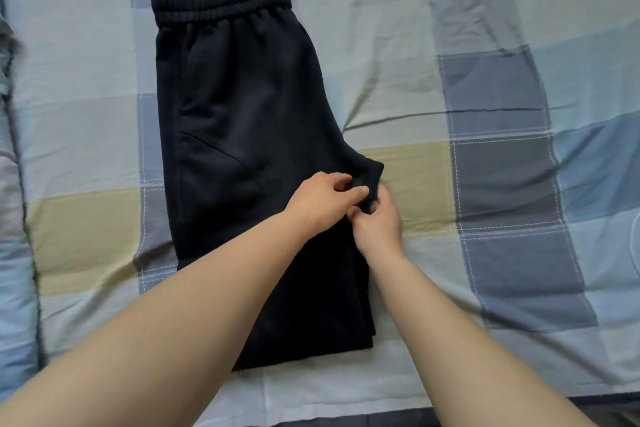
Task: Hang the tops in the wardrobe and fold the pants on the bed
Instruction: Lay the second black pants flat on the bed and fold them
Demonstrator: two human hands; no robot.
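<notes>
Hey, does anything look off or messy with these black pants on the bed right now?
Mostly neat. The black pants lie flat, but the crotch point juts right past the edge; both hands pinch it. The bedsheet is creased.

Checked sheet (485, 184) in pale green, blue, grey and tan is filling nearly the whole frame, creasing at centre right. Grey bedding (7, 45) is bunching along the left edge.
</notes>
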